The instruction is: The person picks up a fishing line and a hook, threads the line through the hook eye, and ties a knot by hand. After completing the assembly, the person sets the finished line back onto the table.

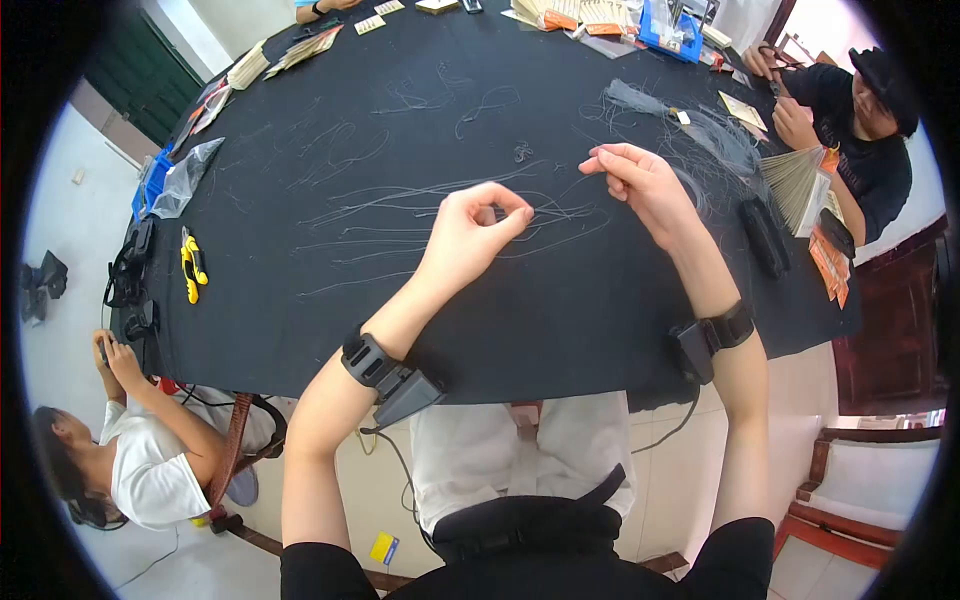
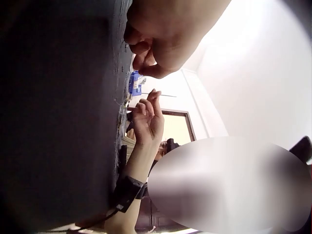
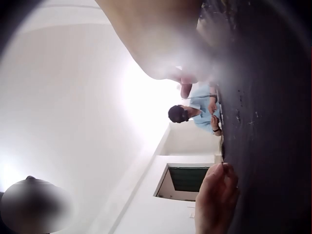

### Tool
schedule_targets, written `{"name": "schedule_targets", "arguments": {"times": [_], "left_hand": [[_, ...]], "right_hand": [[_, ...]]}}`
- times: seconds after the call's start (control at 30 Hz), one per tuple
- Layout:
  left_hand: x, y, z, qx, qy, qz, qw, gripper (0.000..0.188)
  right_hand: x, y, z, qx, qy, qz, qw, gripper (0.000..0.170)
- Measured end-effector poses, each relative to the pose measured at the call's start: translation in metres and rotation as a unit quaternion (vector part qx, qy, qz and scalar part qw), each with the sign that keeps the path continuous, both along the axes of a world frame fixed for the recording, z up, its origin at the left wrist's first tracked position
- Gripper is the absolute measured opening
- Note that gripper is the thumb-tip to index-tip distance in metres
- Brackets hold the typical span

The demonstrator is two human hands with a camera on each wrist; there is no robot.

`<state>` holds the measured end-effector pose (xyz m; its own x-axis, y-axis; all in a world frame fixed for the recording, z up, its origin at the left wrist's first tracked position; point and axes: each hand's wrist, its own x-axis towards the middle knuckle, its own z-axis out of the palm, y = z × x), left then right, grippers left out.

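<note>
Over the black table, my left hand [image 1: 468, 232] pinches a thin grey line between thumb and forefinger. My right hand [image 1: 648, 190] is raised to its right, thumb and forefinger brought together on a thin strand [image 2: 168, 95], which sticks out past the fingertips in the left wrist view. Several long, thin grey lines [image 1: 385, 208] lie spread on the cloth beneath and left of the hands. A small tangled coil [image 1: 522, 152] rests beyond them. The right wrist view shows the left hand's fingertips close together; the right hand is blurred there.
Yellow-handled cutters [image 1: 192, 265] lie at the left. A tangled bundle of line [image 1: 690, 125], a black case [image 1: 763, 237] and a stack of cards [image 1: 797, 190] stand at the right. Blue bins [image 1: 668, 30] sit near the back edge. Other people sit around the table.
</note>
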<state>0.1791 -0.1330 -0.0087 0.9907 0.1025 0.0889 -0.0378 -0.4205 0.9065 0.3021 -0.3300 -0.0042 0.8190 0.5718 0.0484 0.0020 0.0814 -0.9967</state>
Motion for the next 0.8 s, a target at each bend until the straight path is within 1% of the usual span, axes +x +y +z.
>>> {"name": "schedule_targets", "arguments": {"times": [0.1,0.13,0.23,0.33,0.4,0.5,0.63,0.8], "left_hand": [[0.0,-0.001,-0.003,-0.026,-0.116,-0.017,0.993,0.007],[-0.001,-0.003,-0.002,-0.023,-0.152,-0.026,0.988,0.003],[-0.004,-0.005,0.005,0.077,-0.242,-0.068,0.965,0.004],[-0.003,-0.007,0.005,0.112,-0.3,-0.089,0.943,0.007],[-0.004,-0.006,0.007,0.13,-0.314,-0.089,0.936,0.009],[-0.006,-0.006,0.01,0.15,-0.338,-0.081,0.925,0.011],[-0.004,-0.007,0.006,0.156,-0.379,-0.089,0.908,0.012],[-0.006,-0.009,0.008,0.18,-0.386,-0.11,0.898,0.013]], "right_hand": [[-0.011,0.005,0.001,-0.007,-0.026,0.041,0.999,0.021],[-0.015,0.007,0.002,-0.016,-0.031,0.049,0.998,0.021],[-0.026,0.011,0.003,-0.033,-0.044,0.076,0.996,0.021],[-0.03,0.011,0.007,-0.041,-0.047,0.109,0.992,0.021],[-0.031,0.009,0.011,-0.055,-0.042,0.134,0.989,0.022],[-0.029,0.008,0.009,-0.055,-0.062,0.187,0.979,0.022],[-0.032,0.008,0.011,-0.064,-0.062,0.214,0.973,0.021],[-0.031,0.007,0.008,-0.058,-0.056,0.238,0.968,0.02]]}}
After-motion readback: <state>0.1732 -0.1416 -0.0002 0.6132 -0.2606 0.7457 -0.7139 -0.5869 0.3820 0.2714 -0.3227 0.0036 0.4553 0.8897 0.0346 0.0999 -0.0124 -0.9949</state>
